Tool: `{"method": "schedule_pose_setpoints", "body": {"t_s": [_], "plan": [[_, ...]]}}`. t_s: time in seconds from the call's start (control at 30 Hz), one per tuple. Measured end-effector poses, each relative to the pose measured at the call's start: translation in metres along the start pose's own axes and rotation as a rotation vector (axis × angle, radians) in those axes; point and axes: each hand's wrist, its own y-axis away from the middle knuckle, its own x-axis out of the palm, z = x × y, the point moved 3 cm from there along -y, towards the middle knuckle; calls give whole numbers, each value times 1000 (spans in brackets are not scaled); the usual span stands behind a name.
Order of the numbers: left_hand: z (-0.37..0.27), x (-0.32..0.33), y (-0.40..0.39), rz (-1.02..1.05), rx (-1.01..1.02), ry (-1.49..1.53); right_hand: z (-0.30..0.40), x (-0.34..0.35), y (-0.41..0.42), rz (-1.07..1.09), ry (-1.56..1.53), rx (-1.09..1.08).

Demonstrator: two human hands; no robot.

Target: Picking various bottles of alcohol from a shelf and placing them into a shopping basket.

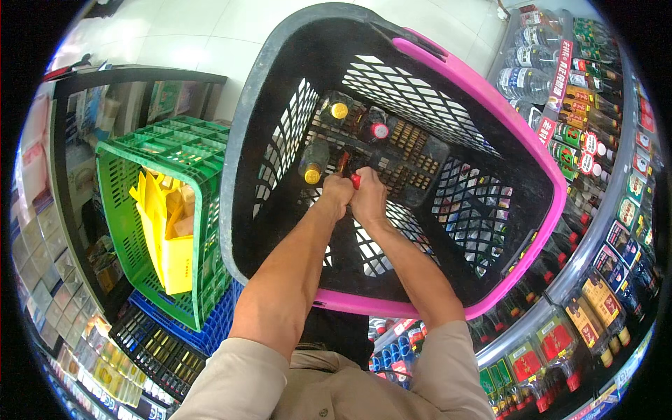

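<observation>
A deep black plastic shopping basket with a pink rim [530, 144] stands before me, and both my arms reach down into it. My left hand [338, 191] is closed near the basket's floor, beside the neck of a dark bottle [344, 163]. Touching it on the right, my right hand [368, 191] is closed around a bottle's red cap [356, 181]; most of that bottle is hidden. Left of the hands is a clear bottle with a yellow cap [312, 173]. Farther back stand another yellow-capped bottle [339, 109] and a dark bottle with a red and white cap [379, 130].
On the left, a green plastic crate [197, 210] on its side holds yellow bags [176, 257], above a blue crate [215, 325]. A curved shelf [564, 273] of bottles runs along the right side. Pale floor tiles [178, 31] show beyond the basket.
</observation>
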Motion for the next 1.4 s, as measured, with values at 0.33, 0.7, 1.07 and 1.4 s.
{"method": "schedule_pose_setpoints", "body": {"t_s": [0.33,0.7,1.07,1.4], "plan": [[-26,8,39,-132,-33,157,8,0,3,96,1,83],[-21,-7,51,-228,47,-17,10,4,6,123,28,108],[-37,-34,67,152,29,-267,46,-70,29,58,50,198],[-85,7,229,357,287,-184,124,-236,163,-729,-374,129]]}}
